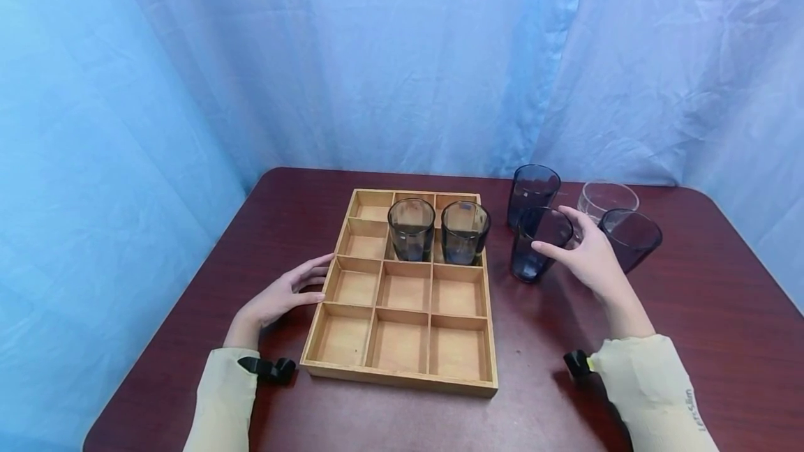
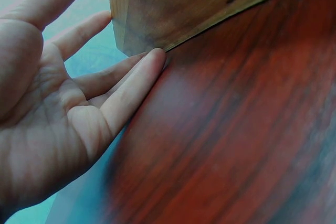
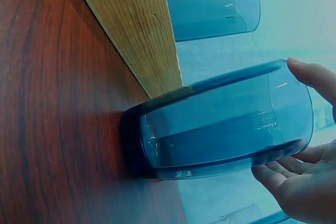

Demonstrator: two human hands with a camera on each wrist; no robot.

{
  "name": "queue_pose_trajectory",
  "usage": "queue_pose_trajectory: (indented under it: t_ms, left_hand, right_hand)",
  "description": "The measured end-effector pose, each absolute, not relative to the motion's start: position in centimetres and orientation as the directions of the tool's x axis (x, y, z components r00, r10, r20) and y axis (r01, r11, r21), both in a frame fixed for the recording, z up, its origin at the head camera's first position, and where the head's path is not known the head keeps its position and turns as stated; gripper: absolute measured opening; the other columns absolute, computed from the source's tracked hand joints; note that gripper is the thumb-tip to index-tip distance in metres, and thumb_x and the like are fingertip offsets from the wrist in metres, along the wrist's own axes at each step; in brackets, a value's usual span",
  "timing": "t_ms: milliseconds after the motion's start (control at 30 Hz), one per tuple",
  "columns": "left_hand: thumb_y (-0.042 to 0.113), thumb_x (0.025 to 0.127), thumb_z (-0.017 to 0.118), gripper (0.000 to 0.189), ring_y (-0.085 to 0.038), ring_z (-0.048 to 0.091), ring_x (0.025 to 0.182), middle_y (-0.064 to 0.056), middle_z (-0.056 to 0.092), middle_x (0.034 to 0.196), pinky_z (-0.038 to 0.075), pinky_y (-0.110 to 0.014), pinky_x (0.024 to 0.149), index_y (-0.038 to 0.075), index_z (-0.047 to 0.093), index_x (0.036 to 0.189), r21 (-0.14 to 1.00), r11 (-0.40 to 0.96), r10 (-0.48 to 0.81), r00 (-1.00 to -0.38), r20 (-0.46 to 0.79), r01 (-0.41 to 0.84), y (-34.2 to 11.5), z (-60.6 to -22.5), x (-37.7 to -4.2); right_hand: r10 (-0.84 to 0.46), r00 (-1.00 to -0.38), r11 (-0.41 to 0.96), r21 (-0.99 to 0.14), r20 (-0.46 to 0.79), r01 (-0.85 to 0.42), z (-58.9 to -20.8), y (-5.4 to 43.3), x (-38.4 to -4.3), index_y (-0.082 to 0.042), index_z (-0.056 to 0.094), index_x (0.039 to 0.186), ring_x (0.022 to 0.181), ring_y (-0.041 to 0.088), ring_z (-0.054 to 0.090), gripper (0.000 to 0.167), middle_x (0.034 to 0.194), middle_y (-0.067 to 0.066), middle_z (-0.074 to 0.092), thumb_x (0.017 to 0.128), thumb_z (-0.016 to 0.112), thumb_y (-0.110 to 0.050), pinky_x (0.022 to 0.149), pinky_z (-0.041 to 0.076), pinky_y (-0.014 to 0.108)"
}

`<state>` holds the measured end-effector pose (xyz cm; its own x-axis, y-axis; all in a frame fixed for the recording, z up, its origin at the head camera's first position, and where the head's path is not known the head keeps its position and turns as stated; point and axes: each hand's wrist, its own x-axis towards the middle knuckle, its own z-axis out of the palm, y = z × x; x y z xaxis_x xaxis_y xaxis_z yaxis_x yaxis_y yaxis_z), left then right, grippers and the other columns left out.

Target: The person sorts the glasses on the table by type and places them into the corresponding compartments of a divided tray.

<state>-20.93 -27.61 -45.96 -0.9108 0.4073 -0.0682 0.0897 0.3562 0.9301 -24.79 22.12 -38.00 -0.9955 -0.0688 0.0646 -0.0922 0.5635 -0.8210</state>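
The person's right hand pinched a dark tinted glass near its rim, thumb on the near side and fingers curled against the far side. That glass stood mouth up on the right of a wooden tray, just beside its edge; whether its base rested flat on the table or was slightly raised was hard to tell. The left hand lay along the tray's left side, its fingers extended and spread — not curled round anything — with fingertips touching the outer wall. The tray was divided into twelve compartments, three across and four deep, and two smoky glasses sat upright in the second row from the far end: a middle one in the centre column and a right-hand one in the right column. Behind the pinched glass stood a rear dark glass; a clear glass was farther right, with an outer dark glass in front of it, partly hidden by the right hand. Pale sleeves covered both forearms, and a small black device showed at each wrist. Light blue curtains hung behind the dark reddish tabletop — creased and falling in folds.
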Motion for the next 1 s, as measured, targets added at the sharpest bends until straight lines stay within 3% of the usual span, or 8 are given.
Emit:
queue_pose_trajectory:
  t_ms: [300, 400, 500, 567, 667, 867, 1000]
  left_hand:
    - [0.018, 0.093, 0.066, 0.071, -0.041, 0.040, 0.135, -0.019, 0.038, 0.152, 0.029, -0.061, 0.110, 0.020, 0.029, 0.154, 0.927, 0.366, 0.405, -0.911, -0.074, 0.087, -27.57, -45.93, -20.98]
    - [0.019, 0.093, 0.066, 0.071, -0.040, 0.040, 0.135, -0.019, 0.038, 0.152, 0.029, -0.061, 0.111, 0.020, 0.029, 0.154, 0.925, 0.371, 0.402, -0.913, -0.076, 0.086, -27.60, -45.97, -20.97]
    - [0.019, 0.092, 0.066, 0.071, -0.040, 0.040, 0.135, -0.019, 0.038, 0.151, 0.029, -0.061, 0.110, 0.020, 0.029, 0.153, 0.926, 0.368, 0.401, -0.913, -0.075, 0.085, -27.63, -45.98, -20.98]
    - [0.019, 0.092, 0.066, 0.071, -0.040, 0.040, 0.135, -0.019, 0.038, 0.151, 0.029, -0.061, 0.110, 0.021, 0.029, 0.153, 0.927, 0.364, 0.402, -0.913, -0.073, 0.086, -27.65, -45.97, -20.98]
    - [0.019, 0.092, 0.066, 0.072, -0.040, 0.041, 0.135, -0.019, 0.038, 0.151, 0.029, -0.061, 0.110, 0.021, 0.029, 0.153, 0.928, 0.361, 0.403, -0.913, -0.068, 0.090, -27.66, -45.93, -20.97]
    - [0.018, 0.092, 0.066, 0.072, -0.040, 0.041, 0.134, -0.019, 0.038, 0.151, 0.029, -0.061, 0.110, 0.020, 0.029, 0.154, 0.931, 0.353, 0.410, -0.910, -0.066, 0.091, -27.65, -45.92, -20.98]
    - [0.018, 0.092, 0.066, 0.071, -0.040, 0.041, 0.134, -0.019, 0.038, 0.151, 0.029, -0.060, 0.110, 0.020, 0.029, 0.154, 0.931, 0.354, 0.410, -0.910, -0.068, 0.090, -27.65, -45.96, -21.00]
  right_hand:
    - [-0.076, -0.995, 0.547, -0.832, 0.059, -0.091, -38.48, 22.42, -25.08, -0.003, 0.022, 0.153, 0.139, 0.038, 0.035, 0.091, 0.152, 0.021, 0.036, 0.085, 0.075, -0.033, 0.109, 0.032, 0.055]
    - [-0.078, -0.995, 0.551, -0.829, 0.057, -0.091, -38.66, 22.42, -25.10, -0.005, 0.024, 0.152, 0.134, 0.033, 0.040, 0.089, 0.150, 0.019, 0.039, 0.085, 0.075, -0.033, 0.106, 0.040, 0.037]
    - [-0.058, -0.996, 0.565, -0.821, 0.062, -0.084, -38.74, 22.35, -25.04, -0.007, 0.028, 0.151, 0.125, 0.026, 0.047, 0.087, 0.148, 0.017, 0.042, 0.084, 0.075, -0.036, 0.089, 0.043, 0.015]
    - [-0.030, -0.997, 0.581, -0.811, 0.065, -0.071, -38.74, 22.26, -25.02, -0.009, 0.031, 0.150, 0.117, 0.022, 0.049, 0.087, 0.146, 0.016, 0.044, 0.083, 0.076, -0.039, 0.077, 0.040, 0.008]
    - [0.016, -0.998, 0.603, -0.797, 0.061, -0.039, -38.66, 22.08, -25.02, -0.012, 0.033, 0.150, 0.113, 0.021, 0.051, 0.089, 0.146, 0.015, 0.045, 0.080, 0.077, -0.045, 0.074, 0.041, 0.012]
    - [0.076, -0.995, 0.612, -0.791, 0.066, -0.005, -38.41, 21.86, -24.92, -0.012, 0.037, 0.149, 0.129, 0.035, 0.048, 0.090, 0.148, 0.017, 0.043, 0.077, 0.079, -0.046, 0.093, 0.045, 0.044]
    - [0.081, -0.995, 0.595, -0.804, 0.056, 0.003, -37.97, 21.88, -24.71, -0.011, 0.037, 0.149, 0.133, 0.037, 0.046, 0.090, 0.150, 0.017, 0.041, 0.077, 0.079, -0.045, 0.101, 0.042, 0.052]
